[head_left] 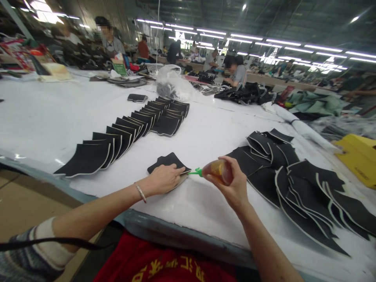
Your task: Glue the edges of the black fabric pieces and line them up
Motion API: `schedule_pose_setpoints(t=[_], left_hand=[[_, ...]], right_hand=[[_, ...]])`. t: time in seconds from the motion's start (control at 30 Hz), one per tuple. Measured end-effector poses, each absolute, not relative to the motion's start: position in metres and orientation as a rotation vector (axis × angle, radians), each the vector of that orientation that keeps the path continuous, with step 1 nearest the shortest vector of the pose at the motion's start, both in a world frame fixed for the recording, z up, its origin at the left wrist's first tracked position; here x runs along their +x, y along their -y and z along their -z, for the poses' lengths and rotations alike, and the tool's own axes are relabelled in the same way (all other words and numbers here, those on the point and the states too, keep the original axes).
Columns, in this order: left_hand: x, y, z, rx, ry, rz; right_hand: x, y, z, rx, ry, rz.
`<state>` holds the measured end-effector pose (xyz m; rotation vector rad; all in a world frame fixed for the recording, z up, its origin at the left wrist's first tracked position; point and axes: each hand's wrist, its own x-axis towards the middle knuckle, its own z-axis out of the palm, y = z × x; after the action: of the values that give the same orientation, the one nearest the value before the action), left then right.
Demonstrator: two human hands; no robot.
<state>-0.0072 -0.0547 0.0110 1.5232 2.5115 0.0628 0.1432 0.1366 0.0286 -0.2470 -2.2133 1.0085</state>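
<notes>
My left hand (166, 178) grips a small black panel (170, 159) near the table's front edge, its index finger stretched along the top toward the right corner. A tan underside shows below my fingers; the thumb is hidden. My right hand (235, 184) is wrapped round a squeeze bottle (219, 172) with amber liquid inside, tilted on its side. Its green nozzle points left, and the tip is at the panel's right corner. Whether liquid is coming out is too small to tell.
Overlapping rows of black panels (117, 135) lie at the left, and a loose pile of them (305, 192) at the right. A clear plastic bag (173, 84) and a single black piece (137, 97) are farther back. A yellow container (357, 158) stands far right. Several people work behind.
</notes>
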Motion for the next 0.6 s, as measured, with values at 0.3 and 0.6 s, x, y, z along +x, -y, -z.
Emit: schedule_pose_setpoints(t=[0.3, 0.6], left_hand=[[-0.007, 0.057, -0.003, 1.497, -2.538, -0.116], [-0.004, 0.057, -0.004, 1.541, -2.487, -0.116]], right_hand=[[0.138, -0.125, -0.039, -0.202, 2.322, -0.747], [0.134, -0.129, -0.036, -0.289, 2.276, -0.872]])
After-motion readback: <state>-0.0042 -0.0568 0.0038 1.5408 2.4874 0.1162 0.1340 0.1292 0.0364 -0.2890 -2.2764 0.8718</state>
